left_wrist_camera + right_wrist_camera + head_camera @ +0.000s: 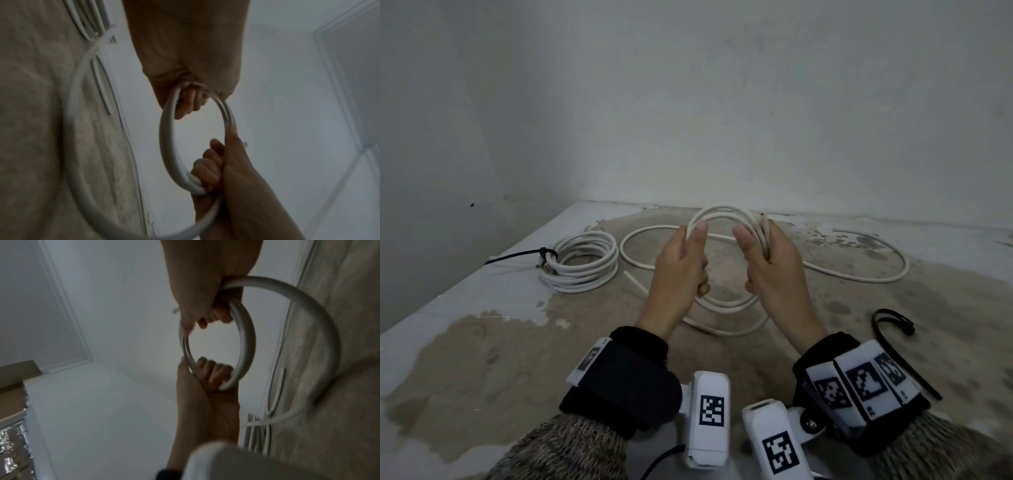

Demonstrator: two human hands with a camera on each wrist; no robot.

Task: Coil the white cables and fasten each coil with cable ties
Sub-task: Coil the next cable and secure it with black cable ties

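Observation:
Both hands hold a small coil of white cable [722, 209] upright above the table. My left hand [681, 263] grips its left side with the thumb on top. Curled round the right side is my right hand [768, 263], and the cable's cut end [764, 221] sticks up beside it. In the left wrist view the coil [166, 138] runs between the left hand [185, 56] and the right hand [216, 162]. The right wrist view shows the same coil [247, 337] in the right hand [195, 288] and the left hand [205, 394]. The uncoiled cable [893, 270] trails in wide loops on the table.
A finished white coil [582, 263] bound with a black cable tie [544, 253] lies at the left on the stained table [482, 359]. Loose black cable ties [893, 329] lie at the right. A short white cable piece [635, 282] lies near the left hand. Walls close the back and left.

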